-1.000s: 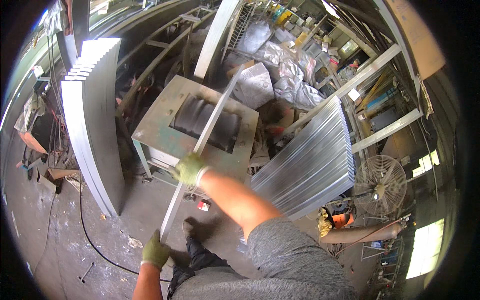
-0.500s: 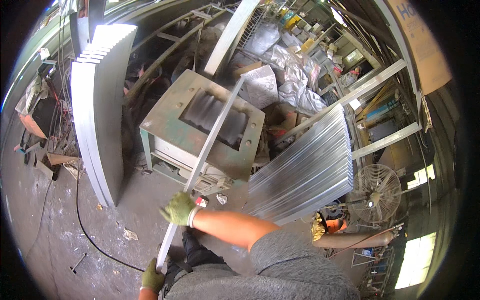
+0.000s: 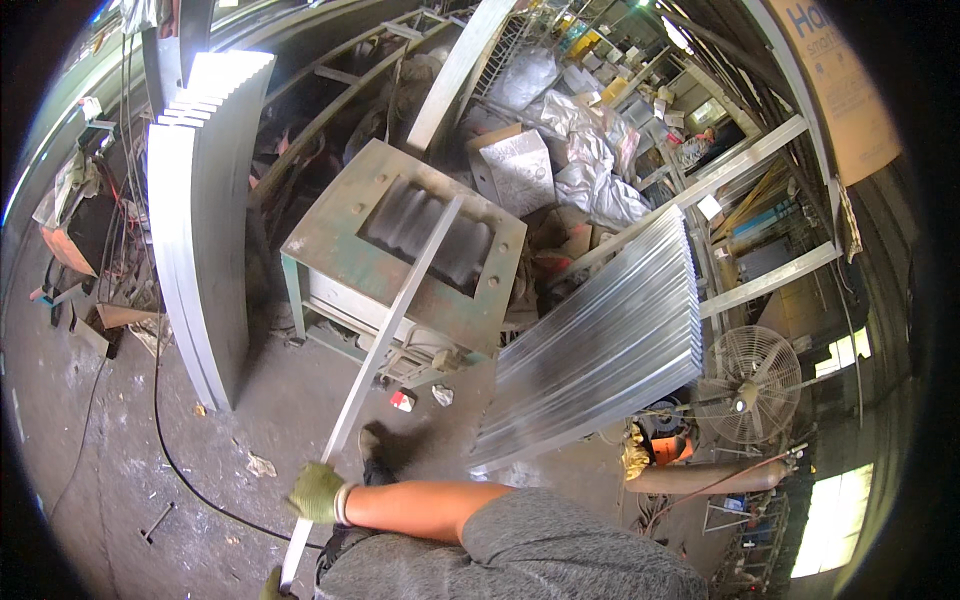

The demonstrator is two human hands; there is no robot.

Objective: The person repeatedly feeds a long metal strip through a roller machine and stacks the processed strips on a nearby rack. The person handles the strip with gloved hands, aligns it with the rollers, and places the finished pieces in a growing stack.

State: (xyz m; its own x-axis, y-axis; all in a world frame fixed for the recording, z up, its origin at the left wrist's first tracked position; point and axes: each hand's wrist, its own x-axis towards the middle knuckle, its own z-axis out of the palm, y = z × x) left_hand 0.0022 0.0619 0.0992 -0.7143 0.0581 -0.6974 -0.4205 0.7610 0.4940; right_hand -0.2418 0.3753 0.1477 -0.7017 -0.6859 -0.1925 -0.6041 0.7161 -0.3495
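A long, straight, pale metal bar (image 3: 375,350) slants from the lower edge up over a machine. My right hand (image 3: 318,493), in a green knitted glove with a white cuff, is closed around the bar's lower part. Near the bar's lower end is my left hand (image 3: 271,585), also gloved in green and closed on it; the picture's edge cuts most of this hand off. The bar's far end lies over the dark ribbed rollers (image 3: 405,225) in the opening of the worn, greenish machine top (image 3: 335,215).
Upright bars stand stacked at left (image 3: 195,240). More shiny bars lie in a sloping stack (image 3: 600,340) at right, near a caged fan (image 3: 750,385) and a gas cylinder (image 3: 710,479). A black cable (image 3: 175,465) crosses the floor. Behind the machine are a carton (image 3: 515,170) and silvery sacks (image 3: 600,190).
The bar has come back toward me and down, its far end now over the rollers instead of beyond the machine. Both hands have moved lower and to the left with it.
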